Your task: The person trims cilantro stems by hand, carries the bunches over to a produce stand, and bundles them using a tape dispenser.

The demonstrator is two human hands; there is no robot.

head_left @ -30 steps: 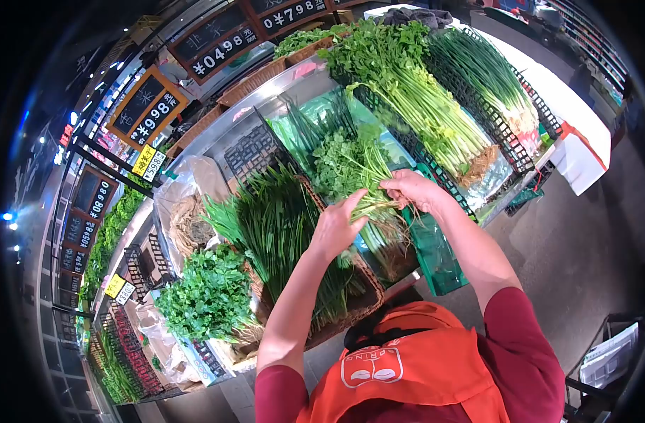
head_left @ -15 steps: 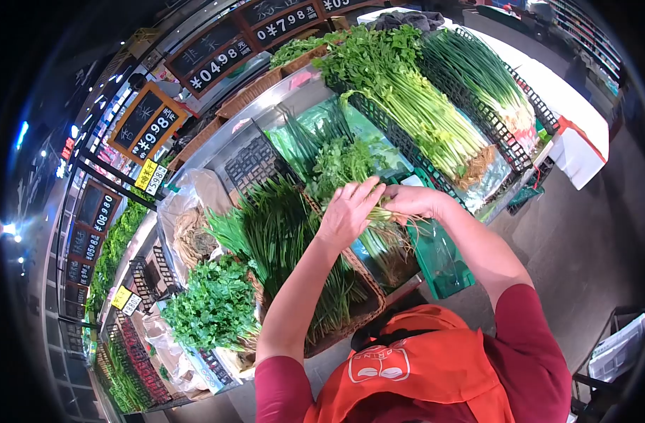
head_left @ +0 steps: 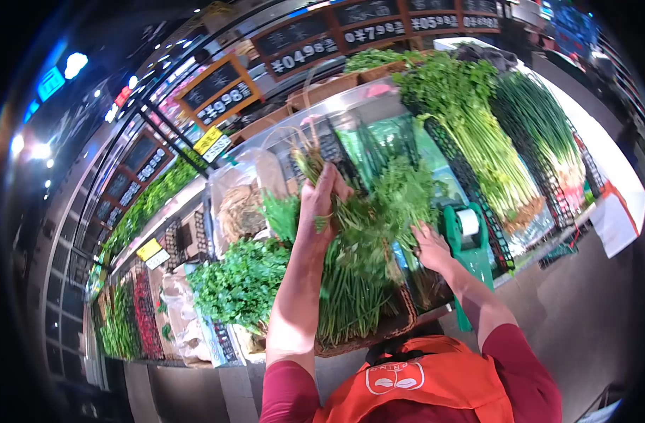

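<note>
My left hand [head_left: 321, 199] is closed around a bunch of leafy herbs [head_left: 358, 225], its roots pointing up and its leaves hanging down to the right. My right hand [head_left: 430, 247] lies at the edge of another pile of leafy greens [head_left: 406, 189], fingers stretched forward and touching its lower stems. Just right of that hand stands a green tape dispenser [head_left: 468, 233] with a white roll. Long dark green stalks [head_left: 354, 307] lie in a wicker basket below the held bunch.
Celery [head_left: 477, 134] and green onions [head_left: 541, 120] fill black crates at the right. More leafy herbs [head_left: 238, 282] sit at the left, near a plastic bag of roots [head_left: 241, 211]. Price boards [head_left: 220, 92] hang along the back.
My left hand has lifted the bunch up and left and turned its roots upward. My right hand has let go of the stems and moved down and right. The view has shifted.
</note>
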